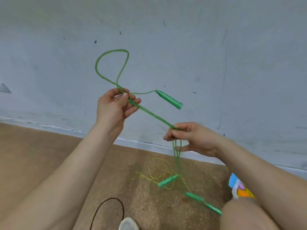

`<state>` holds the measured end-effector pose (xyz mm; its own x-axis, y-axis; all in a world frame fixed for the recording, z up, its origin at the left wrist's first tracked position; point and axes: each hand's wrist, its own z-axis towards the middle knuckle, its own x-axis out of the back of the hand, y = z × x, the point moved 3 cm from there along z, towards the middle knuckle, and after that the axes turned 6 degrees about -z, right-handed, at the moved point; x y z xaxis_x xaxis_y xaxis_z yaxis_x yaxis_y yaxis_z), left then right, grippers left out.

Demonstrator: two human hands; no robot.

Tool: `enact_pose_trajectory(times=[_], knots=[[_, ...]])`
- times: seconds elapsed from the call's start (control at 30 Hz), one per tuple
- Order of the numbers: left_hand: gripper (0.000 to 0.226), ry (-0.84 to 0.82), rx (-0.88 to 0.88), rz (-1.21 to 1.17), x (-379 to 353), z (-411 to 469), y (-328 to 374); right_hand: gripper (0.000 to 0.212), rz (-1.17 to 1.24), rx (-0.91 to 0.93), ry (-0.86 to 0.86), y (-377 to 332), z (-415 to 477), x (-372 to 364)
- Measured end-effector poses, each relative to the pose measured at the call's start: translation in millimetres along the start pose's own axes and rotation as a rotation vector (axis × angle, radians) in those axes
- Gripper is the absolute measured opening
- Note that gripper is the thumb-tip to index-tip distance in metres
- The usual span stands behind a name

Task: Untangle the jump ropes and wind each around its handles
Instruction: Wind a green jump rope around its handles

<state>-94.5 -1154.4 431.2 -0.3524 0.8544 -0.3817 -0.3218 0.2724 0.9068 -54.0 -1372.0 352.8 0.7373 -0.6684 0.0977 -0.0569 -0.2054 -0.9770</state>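
Two hands stretch the green cords [154, 116] in mid-air: the left hand [116, 105] pinches the strands beneath a loop [109, 52], the right hand [194, 138] pinches them above handles [167, 180] down by the floor [49, 155]; the cord appears light and limp, so grip it close to a handle.

The bottom edge cuts off our shoe [128, 224] and cord [113, 198]; our forearm [265, 176] hides part of the packet [239, 188]; the ropes [154, 116] blur together.

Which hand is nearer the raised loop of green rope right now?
Left. The left hand pinches the green rope just below its loop; the right hand grips it farther down, to the lower right.
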Motion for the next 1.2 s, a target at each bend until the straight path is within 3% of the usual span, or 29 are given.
enact_pose_trajectory(times=[0.1,0.13,0.2,0.23,0.27,0.37,0.47,0.53,0.6,0.77,0.9,1.07,1.13,1.2], knots=[[0.009,0.095,0.006,0.079,26.3,0.2,23.5,0.015,0.164,0.066,0.198,-42.0,-6.2,-18.3],[0.024,0.103,0.041,0.249,32.2,-1.0,25.8,0.015,0.191,0.082,0.239,-54.8,-6.7,-27.7],[0.062,-0.036,0.161,0.857,41.9,-7.6,24.3,0.016,0.258,0.112,0.313,-75.7,-5.5,-43.5],[0.070,-0.143,0.228,1.074,42.9,-16.9,23.1,0.016,0.290,0.121,0.338,-83.8,-4.0,-50.0],[0.071,-0.242,0.274,1.122,40.7,-28.1,22.4,0.016,0.320,0.124,0.350,-91.0,-2.1,-56.0],[0.051,-0.518,0.299,0.681,13.7,-68.5,19.0,0.018,0.378,0.123,0.313,-102.2,5.8,-71.8],[0.027,-0.560,0.276,0.506,1.0,-86.3,7.6,0.019,0.379,0.102,0.265,-105.9,12.3,-76.9],[0.017,-0.478,0.246,0.526,10.6,-78.7,8.7,0.019,0.306,0.065,0.309,-104.4,16.6,-68.3],[0.021,-0.375,0.237,0.534,28.2,-63.8,13.4,0.017,0.225,0.004,0.407,-95.6,23.4,-51.7],[0.027,-0.146,0.165,0.489,58.4,-31.2,14.3,0.013,0.269,-0.129,0.650,-52.0,55.5,-17.4],[0.026,0.012,0.052,0.645,78.1,-7.3,7.3,0.021,0.396,-0.149,0.834,-16.3,77.1,-5.5],[0.029,-0.234,0.329,0.971,113.3,9.0,6.9,0.027,0.654,-0.148,0.986,2.4,86.7,17.5],[0.032,-0.255,0.387,1.069,130.1,10.4,5.2,0.026,0.558,-0.195,0.997,11.0,89.6,24.4],[0.033,-0.200,0.373,0.974,140.6,11.9,5.5,0.023,0.367,-0.268,0.916,17.9,94.8,26.2]])
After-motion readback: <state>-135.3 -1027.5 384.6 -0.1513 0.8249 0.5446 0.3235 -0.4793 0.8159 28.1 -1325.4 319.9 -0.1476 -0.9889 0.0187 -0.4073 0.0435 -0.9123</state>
